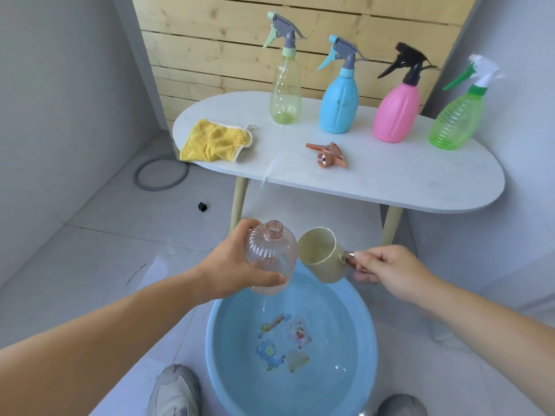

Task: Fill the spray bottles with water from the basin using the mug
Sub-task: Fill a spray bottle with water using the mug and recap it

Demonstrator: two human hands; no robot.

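Fingers point(244, 228) of the left hand point(228, 265) are curling round the back of the uncapped spray bottle point(270, 259), a ribbed, clear pinkish one, while the thumb is pressing across its lower front; the hand is holding it over the far edge of the blue basin point(211, 349). The right hand point(390, 268) is pinching the handle of the beige mug point(322, 259), its fingers bunching close together around it. The bottle's long axis is running nearly upright, leaning slightly away from the person, so its open neck point(274, 229) is sitting to the left of the mug's rim and a little higher. The mug is tipping with its mouth towards the bottle, its rim touching or just beside the bottle's shoulder; whether it is carrying water I cannot tell. Pouring is probably calling for the right hand to lift the lip above the neck, with any spill falling into the water point(315, 370) below. The orange sprayer head point(329, 154) is lying on the white table point(390, 187). No brand or label is showing; the basin's cartoon decals are carrying nothing legible.
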